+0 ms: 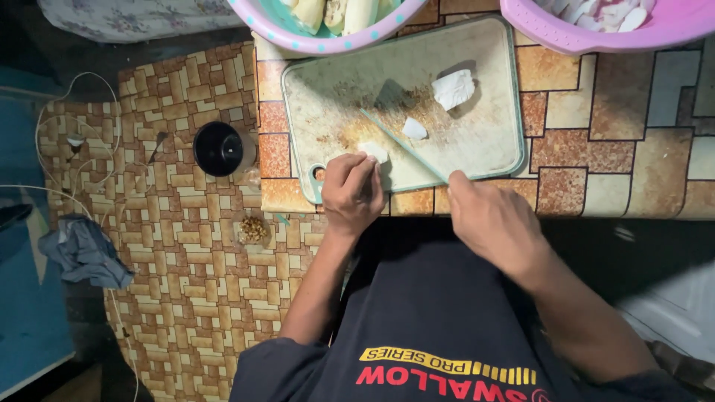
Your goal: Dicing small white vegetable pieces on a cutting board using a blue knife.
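Note:
A worn pale cutting board (484, 141) lies on the tiled floor in front of me. My left hand (351, 193) pinches a small white chunk (374, 151) at the board's near edge. My right hand (493, 222) grips a knife with a thin teal-edged blade (402, 145) that slants up-left across the board, its tip next to the held chunk. Another small white piece (414, 129) lies just beyond the blade. A bigger white piece (453, 89) sits further back on the board.
A pink and teal bowl (298, 37) with pale peeled pieces stands behind the board; a pink basin (566, 33) of white slices is at the top right. A black cup (220, 147), a small jar (253, 229), white cables (52, 126) and a grey cloth (86, 251) are on the left.

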